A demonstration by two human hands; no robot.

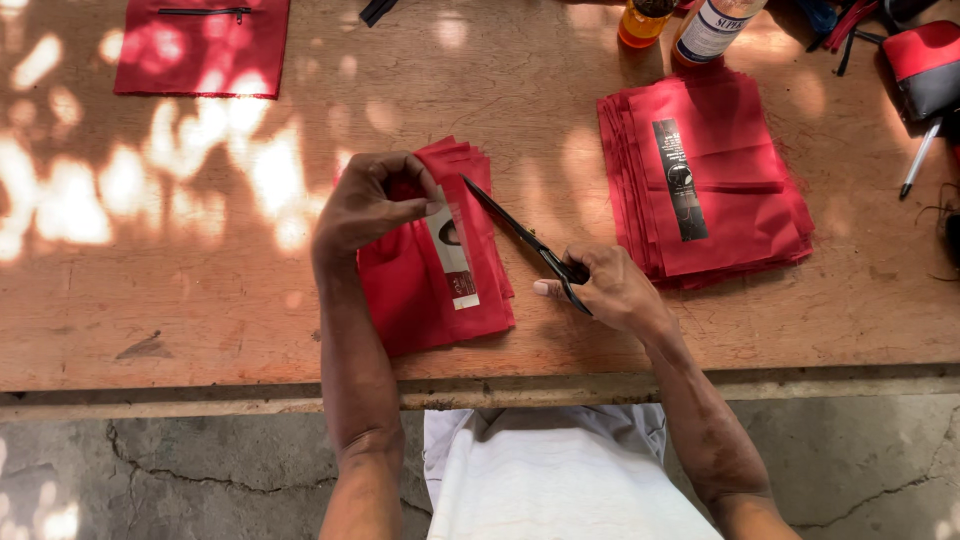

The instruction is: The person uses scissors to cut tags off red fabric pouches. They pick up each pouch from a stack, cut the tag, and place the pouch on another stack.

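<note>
My left hand [370,205] pinches the top end of a narrow printed label strip [453,250] that lies on a small stack of red fabric pieces [420,290]. My right hand [610,288] grips the handles of black scissors [520,237]. Their blades point up and to the left, with the tip close to the strip's upper end near my left thumb. A larger stack of red fabric pieces [720,190] lies to the right, with a black label strip [680,180] on top.
All of this rests on a worn wooden table [180,280] with dappled sunlight. A red zippered piece [200,50] lies at the far left. Two bottles [680,22] stand at the back. A red pouch [925,65] and a pen [918,160] sit at the right edge.
</note>
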